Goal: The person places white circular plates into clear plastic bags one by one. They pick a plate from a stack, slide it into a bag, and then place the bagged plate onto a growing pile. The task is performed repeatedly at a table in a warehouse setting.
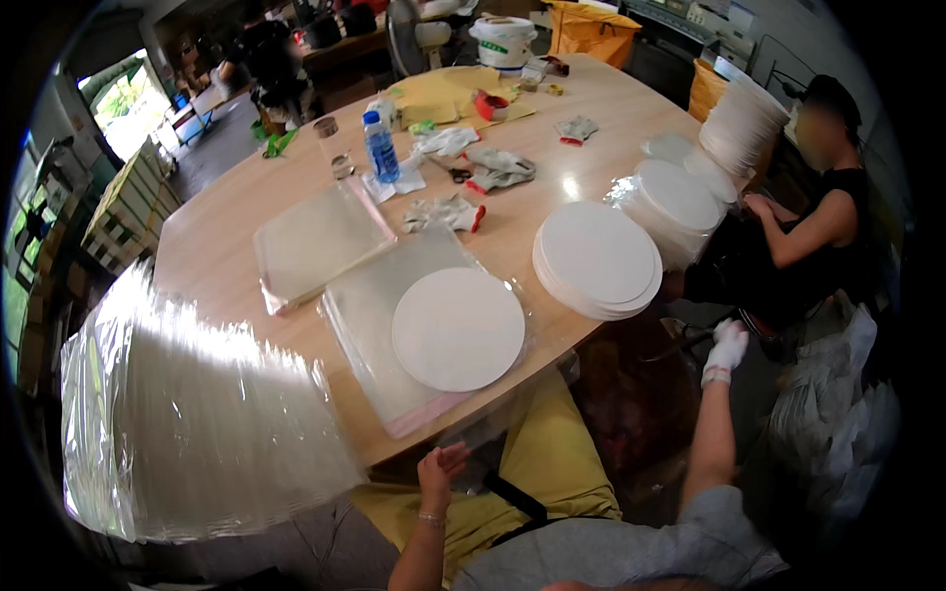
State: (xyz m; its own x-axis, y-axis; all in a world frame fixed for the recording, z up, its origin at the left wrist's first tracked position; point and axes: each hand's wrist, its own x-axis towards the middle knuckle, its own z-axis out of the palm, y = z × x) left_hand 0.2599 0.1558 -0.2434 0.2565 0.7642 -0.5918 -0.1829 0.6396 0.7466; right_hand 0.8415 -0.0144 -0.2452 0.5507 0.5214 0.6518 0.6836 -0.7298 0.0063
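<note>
My bare left hand [441, 475] hovers over my lap just off the near table edge, its fingers stretched out and nothing in them. Far out to the right, my right hand [727, 349] wears a white glove, low beside the table. It is small and blurred, so its fingers cannot be made out. In front of me a round white board [458, 330] lies on a stack of clear plastic bags [370, 340]. To its right stands a pile of similar round white boards [596, 258].
Wrapped boards [678, 195] and a tall white stack [744, 126] stand at the right, near a seated person [828, 227]. Plastic sleeves [207, 424] overhang the left edge. More bags [323, 241], gloves [498, 167], a water bottle [380, 150] and red tape [490, 104] lie farther back.
</note>
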